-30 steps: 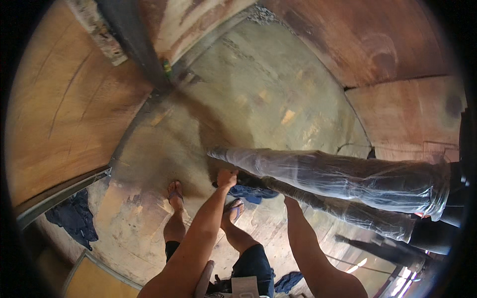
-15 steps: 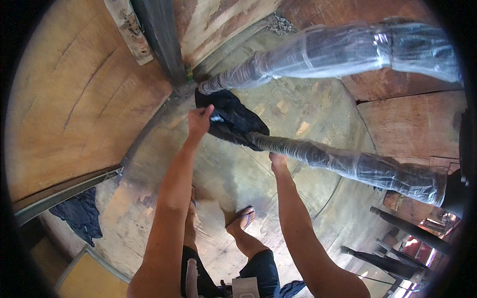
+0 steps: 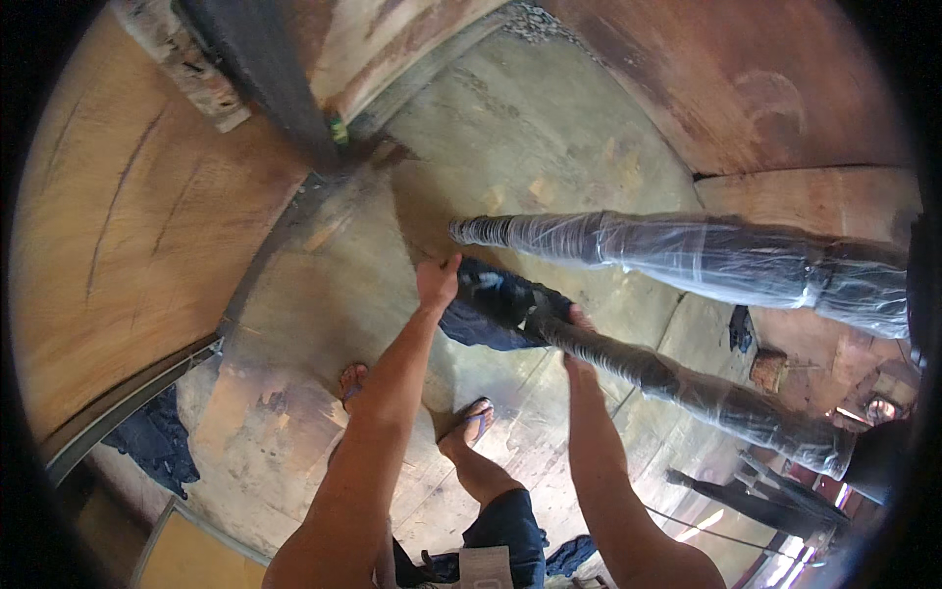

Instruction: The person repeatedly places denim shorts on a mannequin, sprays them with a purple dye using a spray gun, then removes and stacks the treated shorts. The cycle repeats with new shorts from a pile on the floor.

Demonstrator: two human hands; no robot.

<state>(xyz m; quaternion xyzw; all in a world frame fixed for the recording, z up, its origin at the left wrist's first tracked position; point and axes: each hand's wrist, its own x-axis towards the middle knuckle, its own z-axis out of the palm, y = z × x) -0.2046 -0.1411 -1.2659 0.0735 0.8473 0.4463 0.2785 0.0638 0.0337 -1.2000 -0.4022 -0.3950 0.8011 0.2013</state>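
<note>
A black cloth garment is stretched between my hands at the middle of the view. My left hand pinches its far left corner, fingers closed. At its right end my right hand grips the cloth beside the tip of the nearer plastic-wrapped pole; part of that hand is hidden by the pole. The nearer pole's tip reaches into or over the cloth; I cannot tell which. Just beyond, a second plastic-wrapped pole juts in from the right, its ridged tip bare and apart from the cloth.
Wooden panels and a dark post stand at the left. Dark cloth lies at lower left, with more dark cloth near my feet. Several dark padded arms stick out at lower right. Gravel lies at the far edge.
The black garment has come off the farther pole's tip and moved right and nearer with my left hand. My right hand has shifted up against the cloth's edge. The view has turned somewhat.
</note>
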